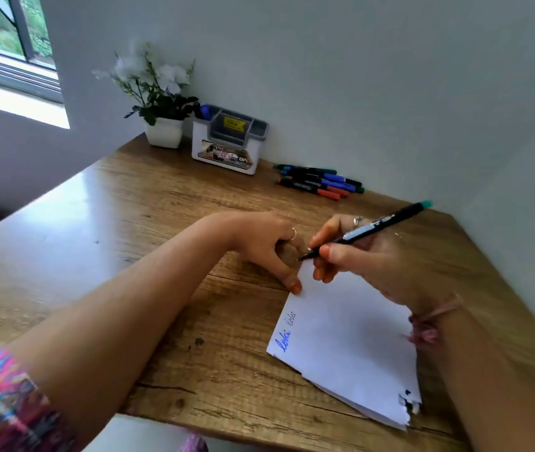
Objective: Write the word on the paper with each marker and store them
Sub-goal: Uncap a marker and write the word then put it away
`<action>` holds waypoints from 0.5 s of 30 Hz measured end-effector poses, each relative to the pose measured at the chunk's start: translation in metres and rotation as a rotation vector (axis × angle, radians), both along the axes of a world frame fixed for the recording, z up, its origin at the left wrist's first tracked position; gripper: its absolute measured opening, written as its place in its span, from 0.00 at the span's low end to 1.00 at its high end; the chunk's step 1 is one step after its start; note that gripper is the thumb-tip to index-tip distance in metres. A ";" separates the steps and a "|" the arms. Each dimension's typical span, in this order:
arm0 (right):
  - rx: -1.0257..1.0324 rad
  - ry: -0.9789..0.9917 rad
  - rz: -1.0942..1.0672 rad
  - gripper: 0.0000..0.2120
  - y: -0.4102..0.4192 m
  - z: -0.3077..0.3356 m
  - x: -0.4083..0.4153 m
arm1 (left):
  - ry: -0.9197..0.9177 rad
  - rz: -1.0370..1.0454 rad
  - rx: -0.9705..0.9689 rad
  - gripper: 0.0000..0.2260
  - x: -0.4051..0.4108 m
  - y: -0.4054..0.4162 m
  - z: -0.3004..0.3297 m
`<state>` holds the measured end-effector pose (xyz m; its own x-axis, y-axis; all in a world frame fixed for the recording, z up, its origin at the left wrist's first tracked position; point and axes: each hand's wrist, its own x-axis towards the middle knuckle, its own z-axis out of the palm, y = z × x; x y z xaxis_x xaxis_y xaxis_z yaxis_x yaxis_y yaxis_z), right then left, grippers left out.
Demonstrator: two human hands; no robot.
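While the right hand (367, 259) pinches a black marker (365, 230) with a teal end between thumb and curled fingers (320, 272), its tip sits at the far corner of the white paper (347, 340). That sheet lies near the front right edge of the wooden surface (148, 203), with a blue word and a fainter dark one written along its left edge. Resting by the same corner, the left hand (266, 243) presses its thumb on the paper's edge, fingers loosely curled and holding nothing. Several capped markers (318, 181) lie by the wall, beside a white and grey organiser (227, 141) and a potted white flower (158, 102).
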<state>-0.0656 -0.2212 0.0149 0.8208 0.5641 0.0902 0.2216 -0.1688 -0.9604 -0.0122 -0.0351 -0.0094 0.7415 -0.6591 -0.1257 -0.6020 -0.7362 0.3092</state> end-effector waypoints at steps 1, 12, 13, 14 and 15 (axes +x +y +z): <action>-0.077 0.004 0.034 0.04 -0.002 -0.004 -0.002 | 0.017 -0.016 -0.016 0.16 0.001 0.001 -0.001; -0.142 -0.152 -0.029 0.08 0.005 -0.039 -0.006 | 0.052 -0.001 -0.023 0.28 0.001 0.000 0.002; -0.138 -0.150 -0.016 0.09 0.005 -0.041 -0.007 | 0.050 0.000 -0.021 0.28 0.001 0.000 0.002; -0.132 -0.146 -0.003 0.09 0.004 -0.042 -0.007 | 0.052 0.003 -0.022 0.27 0.000 0.000 0.003; -0.127 -0.143 0.006 0.09 0.003 -0.044 -0.007 | 0.056 0.010 -0.023 0.27 0.000 0.000 0.003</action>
